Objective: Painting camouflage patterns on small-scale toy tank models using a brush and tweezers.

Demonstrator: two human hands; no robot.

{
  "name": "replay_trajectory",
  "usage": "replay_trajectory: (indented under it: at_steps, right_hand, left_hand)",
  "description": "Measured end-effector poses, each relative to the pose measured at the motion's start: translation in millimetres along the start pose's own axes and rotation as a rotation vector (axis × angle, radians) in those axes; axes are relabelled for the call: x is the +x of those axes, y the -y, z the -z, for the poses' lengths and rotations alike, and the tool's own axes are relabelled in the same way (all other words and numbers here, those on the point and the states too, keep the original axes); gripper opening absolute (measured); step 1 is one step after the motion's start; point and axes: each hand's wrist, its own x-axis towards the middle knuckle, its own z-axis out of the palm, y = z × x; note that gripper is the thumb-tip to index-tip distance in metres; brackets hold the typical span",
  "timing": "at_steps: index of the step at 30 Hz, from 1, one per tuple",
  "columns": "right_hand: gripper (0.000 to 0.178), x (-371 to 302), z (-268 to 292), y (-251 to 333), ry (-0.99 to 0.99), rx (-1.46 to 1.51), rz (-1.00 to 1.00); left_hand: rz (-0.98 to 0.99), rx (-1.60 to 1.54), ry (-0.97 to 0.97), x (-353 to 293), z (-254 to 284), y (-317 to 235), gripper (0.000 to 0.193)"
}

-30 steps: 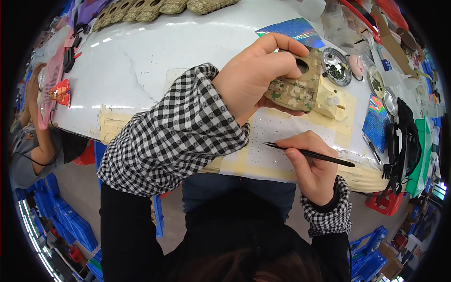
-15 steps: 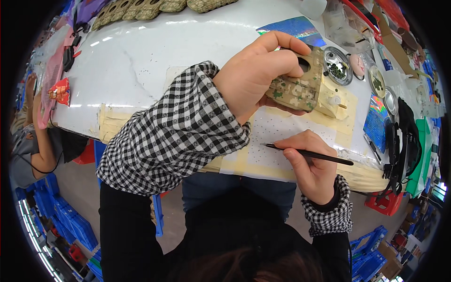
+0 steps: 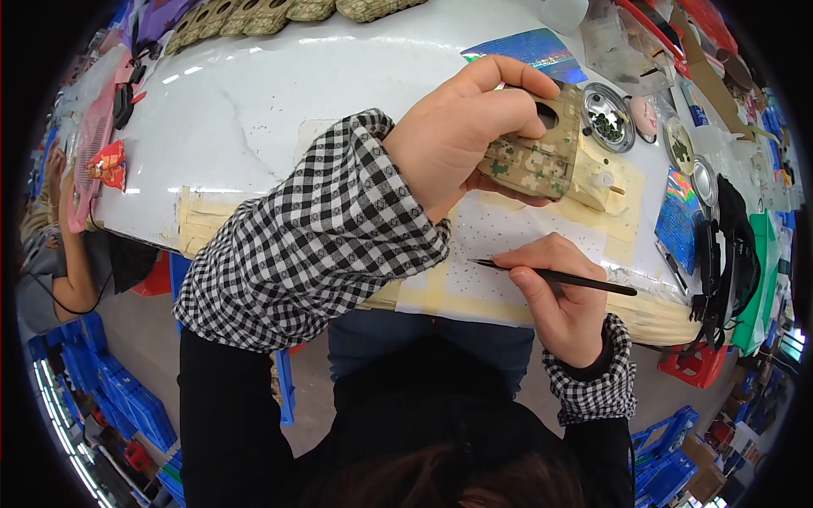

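My left hand [image 3: 474, 118] is closed around a camouflage-patterned model shell [image 3: 533, 161], which looks like a toy tank part with a round hole in its top. The shell is tilted and held above the table, its left part hidden by my fingers. Lower right, my right hand [image 3: 563, 292] grips slim black tweezers [image 3: 584, 282], their fine tip pointing left over a white sheet [image 3: 500, 296]. Many tiny dark specks are scattered on this sheet. Whether the tip touches one is too small to tell.
A round metal dish [image 3: 622, 135] holds small dark green pieces, with a beige block [image 3: 600, 188] close by. More camouflage shells [image 3: 279, 15] line the far edge. Shiny blue film [image 3: 680, 220] and a black pen [image 3: 671, 264] lie right. Another person's arm [image 3: 74, 254] shows at far left.
Both my hands, the shell and the tweezers stay almost where they were. At the far left, the other person's arm has shifted slightly.
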Motion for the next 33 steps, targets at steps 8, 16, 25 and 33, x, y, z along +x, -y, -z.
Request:
replay_trajectory:
  at_steps: [8, 16, 25, 33]
  right_hand:
    - [0.01, 1, 1, -2, 0.009, 0.006, 0.047]
    - [0.009, 0, 0, -2, -0.007, 0.016, 0.034]
    - [0.013, -9, 23, 6, -0.114, 0.114, 0.001]
    - [0.024, 26, 69, 33, -0.248, 0.13, 0.347]
  left_hand:
    - [0.0, -0.005, 0.0, 0, 0, 0, 0.034]
    - [0.002, -0.006, -0.011, -1, -1, -1, 0.034]
    - [0.016, -0.003, -0.006, 1, 0, -1, 0.033]
    - [0.102, -0.084, 0.05, 1, -4, -6, 0.032]
